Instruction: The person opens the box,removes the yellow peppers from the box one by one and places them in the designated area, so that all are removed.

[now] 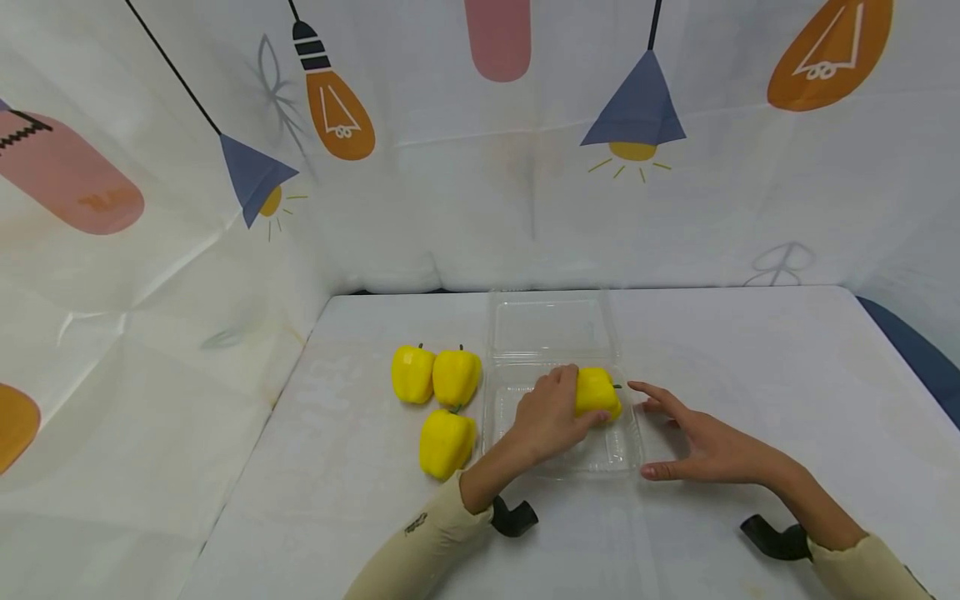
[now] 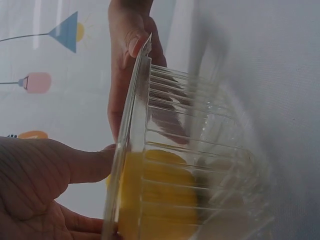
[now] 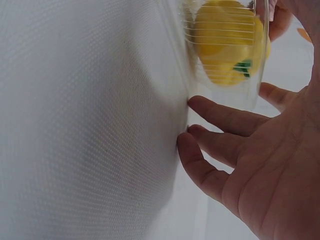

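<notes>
My left hand (image 1: 546, 412) grips a yellow bell pepper (image 1: 596, 392) inside the right part of a clear plastic clamshell container (image 1: 517, 392). The pepper lies on its side, its green stem pointing right. Through the ribbed wall, the left wrist view shows the same pepper (image 2: 167, 195) low in the container, with the left thumb over the rim. My right hand (image 1: 701, 442) is at the container's right side, fingers spread and holding nothing. In the right wrist view its fingertips (image 3: 197, 102) are right at the table surface, close to the container wall.
Three more yellow bell peppers (image 1: 447, 442) stand in a cluster left of the container. The container's lid (image 1: 553, 325) is folded back toward the far edge of the white table (image 1: 750, 358). A printed white curtain (image 1: 465, 183) hangs behind the table and along the left.
</notes>
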`<state>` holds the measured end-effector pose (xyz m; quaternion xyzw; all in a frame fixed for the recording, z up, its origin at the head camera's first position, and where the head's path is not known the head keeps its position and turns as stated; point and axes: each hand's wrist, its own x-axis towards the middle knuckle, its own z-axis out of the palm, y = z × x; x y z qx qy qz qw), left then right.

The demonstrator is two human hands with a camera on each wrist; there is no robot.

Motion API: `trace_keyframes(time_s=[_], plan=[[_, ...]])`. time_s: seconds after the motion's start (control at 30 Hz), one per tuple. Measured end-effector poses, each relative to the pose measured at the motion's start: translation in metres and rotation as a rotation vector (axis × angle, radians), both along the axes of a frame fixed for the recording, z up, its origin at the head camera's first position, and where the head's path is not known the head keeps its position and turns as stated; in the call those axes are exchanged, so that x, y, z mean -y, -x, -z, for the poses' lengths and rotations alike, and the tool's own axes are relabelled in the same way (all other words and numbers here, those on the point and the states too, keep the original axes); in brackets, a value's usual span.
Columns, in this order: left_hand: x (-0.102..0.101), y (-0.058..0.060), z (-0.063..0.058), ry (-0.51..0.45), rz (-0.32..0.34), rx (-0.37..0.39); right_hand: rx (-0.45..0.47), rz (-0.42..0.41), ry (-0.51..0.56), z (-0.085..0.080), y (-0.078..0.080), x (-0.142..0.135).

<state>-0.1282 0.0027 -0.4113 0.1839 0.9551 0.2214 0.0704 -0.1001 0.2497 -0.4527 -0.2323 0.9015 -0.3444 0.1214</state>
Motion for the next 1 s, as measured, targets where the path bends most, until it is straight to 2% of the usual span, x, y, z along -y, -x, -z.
trace_keyframes(time_s=[0.63,1.0], plan=[[-0.0065,0.0003,0.0013,-0.009,-0.008,-0.035,-0.004,0.001,0.013,0.0010,0.0003,0.0004],[-0.0074,-0.0001,0.0035,-0.046,-0.018,-0.045,0.003,0.002,0.014,0.0017,0.0000,0.0000]])
